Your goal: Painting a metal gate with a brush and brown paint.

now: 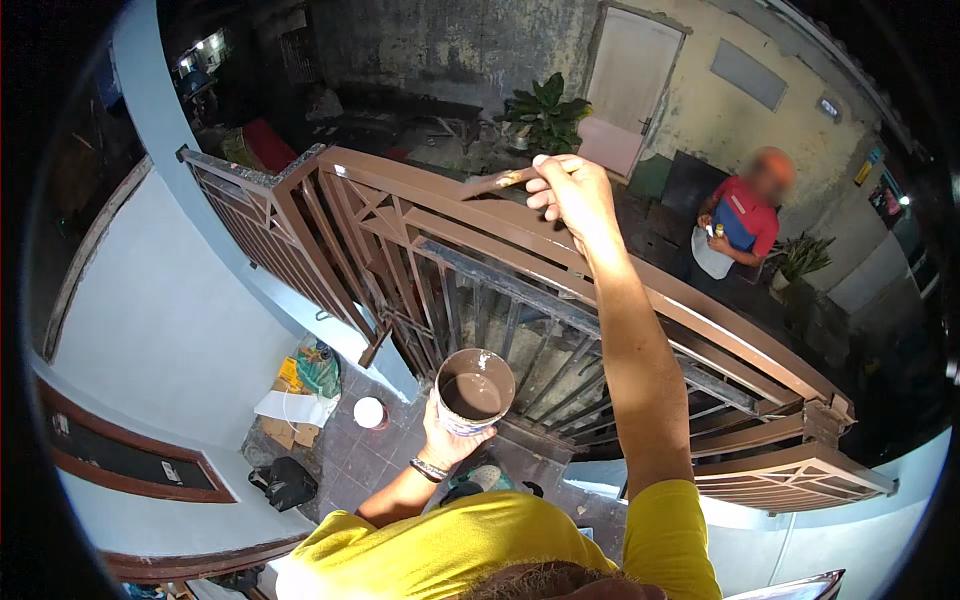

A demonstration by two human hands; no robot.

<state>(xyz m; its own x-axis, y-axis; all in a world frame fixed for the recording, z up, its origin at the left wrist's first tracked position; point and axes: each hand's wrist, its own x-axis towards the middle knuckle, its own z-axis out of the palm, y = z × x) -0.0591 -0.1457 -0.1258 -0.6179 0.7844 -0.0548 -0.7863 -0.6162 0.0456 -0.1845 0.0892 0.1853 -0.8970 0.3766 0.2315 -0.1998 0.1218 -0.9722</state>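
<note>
My left hand [450, 439] grips a round tub of brown paint [474, 391] from below and the side, in front of my chest. Brown smears coat the tub's inner wall. Held out at arm's length, my right hand [566, 187] pinches the handle of a paintbrush [499, 182]. Its bristle end points left over the top rail of a metal gate [442, 196]; whether it touches the rail I cannot tell. The upper rails are brown and glossy in places. Lower down, a dark bar [510, 277] and its thin uprights look black or grey.
A white-lidded container [369, 412] stands on the tiled floor. Near the left wall lie cardboard [289, 433], a green plastic bag [319, 371] and a black bag [285, 484]. Beyond the gate a person [739, 217] sits near potted plants [544, 112].
</note>
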